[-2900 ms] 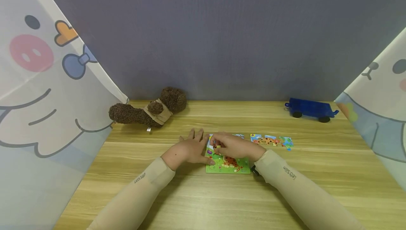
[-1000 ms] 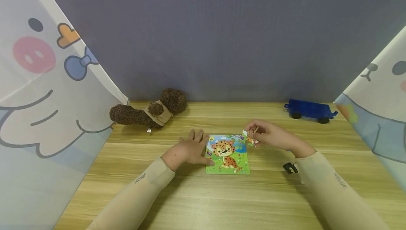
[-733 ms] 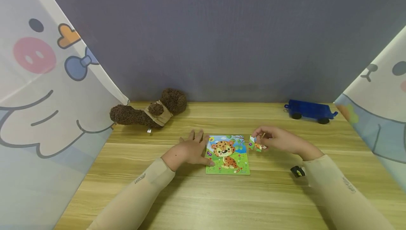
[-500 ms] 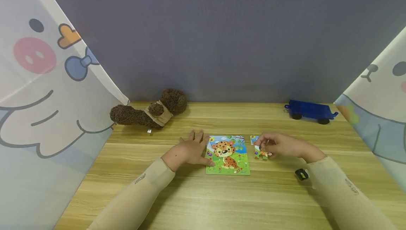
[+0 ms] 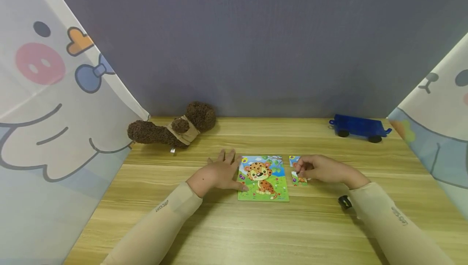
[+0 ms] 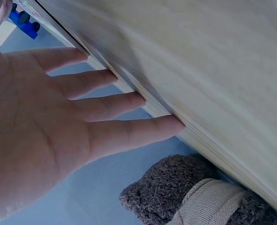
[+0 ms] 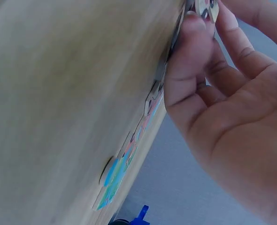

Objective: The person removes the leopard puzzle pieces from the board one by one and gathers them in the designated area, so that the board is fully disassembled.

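Note:
A square leopard puzzle board lies on the table. My left hand rests beside it with fingers spread and straight, thumb over the board's left edge; the left wrist view shows the fingertips at the tabletop. To the right of the board, my right hand pinches a jigsaw piece with green grass and spotted orange on it, low over the table. In the right wrist view that piece shows between thumb and fingers. Just behind it lies another jigsaw piece; more flat pieces are visible in the right wrist view.
A brown plush toy with a beige band lies at the back left. A blue toy wagon stands at the back right. A grey wall closes the rear, with printed cartoon panels on both sides.
My right hand has left the board, carried the jigsaw piece rightward, then lowered it toward the table in front of the other pieces. The left hand stays in place.

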Action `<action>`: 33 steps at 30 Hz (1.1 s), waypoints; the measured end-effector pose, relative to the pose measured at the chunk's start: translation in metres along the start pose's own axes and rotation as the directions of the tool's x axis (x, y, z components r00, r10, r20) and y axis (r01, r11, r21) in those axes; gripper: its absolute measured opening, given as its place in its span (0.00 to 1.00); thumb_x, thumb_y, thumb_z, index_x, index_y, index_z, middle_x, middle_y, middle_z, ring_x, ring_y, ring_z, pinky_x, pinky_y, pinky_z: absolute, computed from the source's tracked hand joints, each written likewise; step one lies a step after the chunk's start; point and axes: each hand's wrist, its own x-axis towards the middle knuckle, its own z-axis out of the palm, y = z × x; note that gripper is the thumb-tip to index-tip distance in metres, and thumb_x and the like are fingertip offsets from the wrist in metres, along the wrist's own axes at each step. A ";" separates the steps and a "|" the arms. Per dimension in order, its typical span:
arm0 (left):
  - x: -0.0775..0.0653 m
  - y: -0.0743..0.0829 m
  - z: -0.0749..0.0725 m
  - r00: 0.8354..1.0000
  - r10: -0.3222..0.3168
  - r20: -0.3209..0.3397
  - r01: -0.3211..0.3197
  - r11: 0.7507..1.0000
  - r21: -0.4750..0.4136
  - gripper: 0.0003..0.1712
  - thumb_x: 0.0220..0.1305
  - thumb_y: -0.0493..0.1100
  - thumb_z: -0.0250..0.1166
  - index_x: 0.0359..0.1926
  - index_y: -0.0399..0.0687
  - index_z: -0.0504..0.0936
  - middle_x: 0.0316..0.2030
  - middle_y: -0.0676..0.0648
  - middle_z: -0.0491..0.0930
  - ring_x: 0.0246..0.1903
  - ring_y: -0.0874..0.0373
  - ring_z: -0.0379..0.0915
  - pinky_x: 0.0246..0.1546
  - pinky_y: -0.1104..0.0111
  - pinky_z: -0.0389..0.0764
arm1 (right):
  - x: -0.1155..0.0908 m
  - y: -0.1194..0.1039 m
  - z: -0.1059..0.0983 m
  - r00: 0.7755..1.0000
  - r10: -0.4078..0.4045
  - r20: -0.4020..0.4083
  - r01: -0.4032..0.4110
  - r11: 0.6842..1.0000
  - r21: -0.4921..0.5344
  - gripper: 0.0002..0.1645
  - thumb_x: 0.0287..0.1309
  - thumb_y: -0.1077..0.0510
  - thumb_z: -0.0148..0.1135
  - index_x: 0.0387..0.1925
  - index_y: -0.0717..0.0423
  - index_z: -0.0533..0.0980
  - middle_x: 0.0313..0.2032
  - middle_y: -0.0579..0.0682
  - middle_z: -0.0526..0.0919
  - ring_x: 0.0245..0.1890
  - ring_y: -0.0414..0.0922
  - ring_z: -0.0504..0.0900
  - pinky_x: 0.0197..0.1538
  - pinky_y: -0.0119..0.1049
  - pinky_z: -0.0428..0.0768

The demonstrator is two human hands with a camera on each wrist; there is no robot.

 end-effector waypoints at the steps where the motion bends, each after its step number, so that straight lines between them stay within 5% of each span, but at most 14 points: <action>1: 0.001 0.000 0.001 1.000 -0.001 0.000 0.001 1.000 -0.001 0.67 0.63 0.81 0.63 0.89 0.57 0.42 0.88 0.41 0.33 0.86 0.30 0.28 0.76 0.21 0.50 | 0.000 0.000 0.000 1.000 0.002 -0.007 -0.002 1.000 -0.011 0.07 0.77 0.58 0.62 0.49 0.58 0.79 0.39 0.52 0.83 0.28 0.36 0.70 0.30 0.30 0.72; 18: 0.000 0.000 0.000 1.000 -0.004 0.001 0.004 1.000 -0.001 0.68 0.63 0.81 0.64 0.89 0.56 0.42 0.88 0.41 0.33 0.86 0.30 0.27 0.76 0.21 0.51 | -0.002 -0.013 -0.002 0.996 -0.016 -0.092 0.004 0.992 -0.124 0.09 0.80 0.57 0.58 0.50 0.56 0.82 0.47 0.51 0.89 0.33 0.35 0.74 0.34 0.30 0.75; 26: 0.003 0.004 -0.003 1.000 -0.019 -0.009 0.019 0.997 0.081 0.69 0.60 0.83 0.64 0.88 0.54 0.45 0.88 0.40 0.39 0.86 0.29 0.36 0.74 0.25 0.61 | 0.003 -0.024 -0.003 0.989 -0.067 -0.133 0.041 0.981 -0.191 0.10 0.81 0.54 0.57 0.48 0.53 0.83 0.39 0.48 0.87 0.34 0.35 0.78 0.35 0.31 0.77; 33: 0.004 0.008 -0.006 0.999 -0.029 -0.015 0.030 0.994 0.108 0.69 0.59 0.83 0.66 0.88 0.54 0.48 0.88 0.39 0.42 0.85 0.30 0.40 0.73 0.29 0.68 | 0.013 -0.037 0.002 0.992 -0.049 -0.114 0.032 0.988 -0.149 0.10 0.81 0.56 0.56 0.51 0.54 0.82 0.36 0.52 0.86 0.28 0.38 0.76 0.27 0.33 0.76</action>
